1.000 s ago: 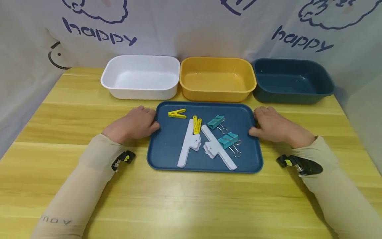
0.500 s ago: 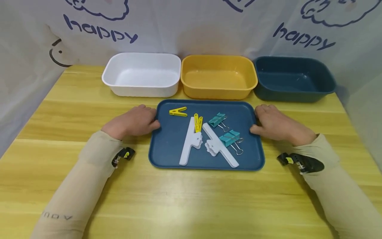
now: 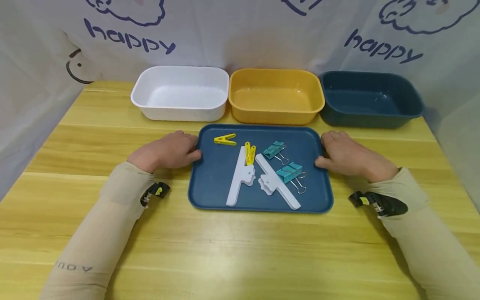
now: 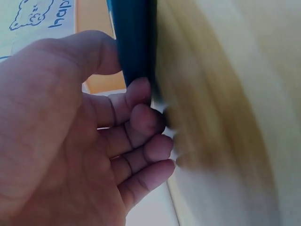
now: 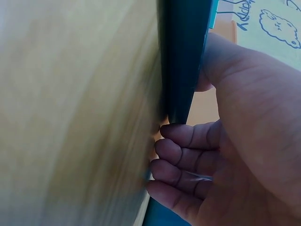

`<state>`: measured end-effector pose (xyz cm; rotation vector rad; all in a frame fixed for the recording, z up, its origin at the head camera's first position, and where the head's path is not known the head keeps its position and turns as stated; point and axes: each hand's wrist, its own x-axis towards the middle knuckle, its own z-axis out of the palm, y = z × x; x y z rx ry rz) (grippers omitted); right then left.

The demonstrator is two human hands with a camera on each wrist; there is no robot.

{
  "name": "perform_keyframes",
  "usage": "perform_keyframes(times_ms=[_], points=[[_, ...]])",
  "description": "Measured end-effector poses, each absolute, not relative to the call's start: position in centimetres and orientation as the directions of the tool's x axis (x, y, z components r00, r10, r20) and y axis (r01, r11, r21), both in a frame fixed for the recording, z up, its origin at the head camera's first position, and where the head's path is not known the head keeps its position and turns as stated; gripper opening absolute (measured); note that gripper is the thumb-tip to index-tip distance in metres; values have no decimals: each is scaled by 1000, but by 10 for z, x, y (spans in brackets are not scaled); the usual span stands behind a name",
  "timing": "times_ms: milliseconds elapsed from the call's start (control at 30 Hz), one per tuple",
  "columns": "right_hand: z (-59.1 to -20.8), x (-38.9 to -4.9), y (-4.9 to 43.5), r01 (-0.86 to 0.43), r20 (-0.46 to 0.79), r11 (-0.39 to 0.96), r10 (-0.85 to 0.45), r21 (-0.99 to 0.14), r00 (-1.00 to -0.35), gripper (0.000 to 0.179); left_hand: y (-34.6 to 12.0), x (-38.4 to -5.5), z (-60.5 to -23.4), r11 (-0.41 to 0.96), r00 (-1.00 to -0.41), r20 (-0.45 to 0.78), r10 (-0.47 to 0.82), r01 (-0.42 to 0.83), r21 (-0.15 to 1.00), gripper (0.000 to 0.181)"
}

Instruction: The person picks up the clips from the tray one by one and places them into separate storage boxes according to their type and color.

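Note:
Both hands hold the blue tray (image 3: 210, 183) by its short sides. In the head view my left hand (image 3: 168, 151) grips its left edge, and the left wrist view shows the thumb over the rim, fingers curled at the underside. Opposite, my right hand (image 3: 352, 155) pinches the right edge in the same manner. On the tray lie a yellow clothespin (image 3: 225, 139), another yellow clothespin (image 3: 250, 153) against a white bag clip (image 3: 237, 183), a second white bag clip (image 3: 279, 183), and two teal binder clips, the upper binder clip (image 3: 274, 150) and the lower binder clip (image 3: 290, 172).
Behind the tray, three bins stand in a row: a white bin (image 3: 180, 114), a yellow bin (image 3: 275, 118) and a dark teal bin (image 3: 371, 121). A white cloth (image 3: 262, 37) with drawings hangs behind them. The wooden table (image 3: 240, 254) extends in front of the tray.
The head view has shifted slightly. Both hands keep their hold on the tray, and the clips lie as before.

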<state>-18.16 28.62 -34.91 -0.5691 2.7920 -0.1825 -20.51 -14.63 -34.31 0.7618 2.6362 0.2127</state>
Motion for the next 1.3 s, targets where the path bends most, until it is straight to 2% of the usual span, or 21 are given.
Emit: perform_keyframes(times_ms=[200, 500, 700, 967, 1200, 1300], points=[[-351, -181, 289, -387, -232, 904, -421, -179, -877, 38, -146, -207, -338, 845, -778, -346, 525, 430, 318, 33], [-349, -182, 287, -392, -224, 904, -424, -173, -878, 38, -156, -210, -320, 805, -798, -231, 557, 450, 387, 31], [-349, -181, 288, -391, -227, 903, -424, -178, -877, 39, -158, -217, -300, 773, -828, -23, 561, 513, 372, 22], [-351, -181, 284, -396, -219, 901, -428, -177, -877, 39, -168, -224, -288, 751, -824, 231, 517, 567, 339, 22], [-350, -177, 285, -387, -210, 904, -420, -182, -883, 35, -177, -244, -292, 726, -765, 442, 468, 618, 301, 20], [-349, -177, 286, -389, -203, 904, -420, -179, -884, 32, -183, -253, -296, 740, -762, 488, 425, 603, 299, 22]])
